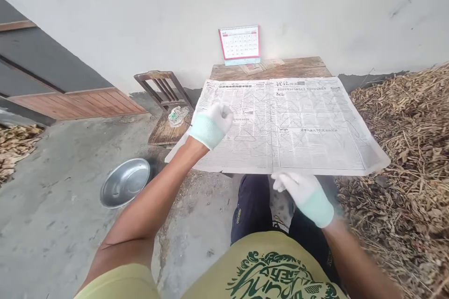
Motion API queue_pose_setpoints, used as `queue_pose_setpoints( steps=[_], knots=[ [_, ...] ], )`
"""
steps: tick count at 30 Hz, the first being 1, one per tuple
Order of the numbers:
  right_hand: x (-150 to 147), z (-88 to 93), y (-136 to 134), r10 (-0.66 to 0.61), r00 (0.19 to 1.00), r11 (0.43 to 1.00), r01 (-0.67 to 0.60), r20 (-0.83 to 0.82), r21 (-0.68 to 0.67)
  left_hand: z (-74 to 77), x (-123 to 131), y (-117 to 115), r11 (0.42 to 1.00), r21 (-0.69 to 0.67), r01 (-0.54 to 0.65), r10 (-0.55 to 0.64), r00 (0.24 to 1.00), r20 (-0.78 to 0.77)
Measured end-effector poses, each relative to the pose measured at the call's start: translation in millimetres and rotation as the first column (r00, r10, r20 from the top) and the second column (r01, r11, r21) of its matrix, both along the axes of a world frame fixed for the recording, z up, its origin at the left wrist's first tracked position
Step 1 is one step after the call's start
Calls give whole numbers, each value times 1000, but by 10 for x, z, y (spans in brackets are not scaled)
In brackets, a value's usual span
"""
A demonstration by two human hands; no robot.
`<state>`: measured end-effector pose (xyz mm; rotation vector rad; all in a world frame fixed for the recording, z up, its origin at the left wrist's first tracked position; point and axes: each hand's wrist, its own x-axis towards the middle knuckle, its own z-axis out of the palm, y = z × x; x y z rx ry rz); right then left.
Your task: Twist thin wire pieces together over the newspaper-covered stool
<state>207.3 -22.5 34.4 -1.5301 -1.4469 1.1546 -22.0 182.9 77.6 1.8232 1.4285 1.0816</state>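
Observation:
My left hand [213, 124], in a white knit glove with a mint-green cuff, is closed above the left half of a spread newspaper [308, 149]. Its fingers are curled in, and whatever they may hold is hidden. A short, thin dark thing shows beside the cuff; I cannot make out what it is. In a matching glove, my right hand [303, 194] is at the newspaper's front edge near the centre fold. Its fingers point left, loosely bent and slightly apart, with nothing visible in them. The newspaper lies flat over a wooden table [298, 67] and hangs past its front.
A desk calendar [241, 44] stands at the table's back against the wall. Left of the table is a wooden chair [163, 133] with a crumpled plastic bag [178, 116] on its seat. A metal basin [126, 182] sits on the concrete floor. Dried plant stalks [414, 149] are heaped at right.

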Motion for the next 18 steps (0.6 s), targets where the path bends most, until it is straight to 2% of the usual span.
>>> queue_pose_setpoints(
  steps=[2,3,5,9,11,13,16,18],
  knots=[
    [159,187,150,-254,967,961,252,10,117,30,142,-326,996,29,83,-78,986,-146],
    [212,221,228,-308,951,940,300,22,165,38,210,-475,992,28,120,-111,972,-205],
    [251,196,359,-268,962,947,252,57,200,37,329,-740,984,13,180,-171,952,-255],
    [156,36,412,-133,979,986,114,157,125,-9,481,-1124,963,-88,257,-271,923,-272],
    [104,-12,338,-82,989,996,76,124,47,-35,523,-1256,949,-162,272,-304,926,-224],
    [79,-49,245,-91,996,996,91,21,5,-65,558,-1367,939,-203,276,-302,947,-111],
    [76,-124,143,-214,967,976,217,-139,8,-123,608,-1521,951,-194,241,-228,970,84],
    [80,-179,118,-293,931,955,294,-216,-28,-157,637,-1618,966,-174,191,-164,974,159]
  ],
)
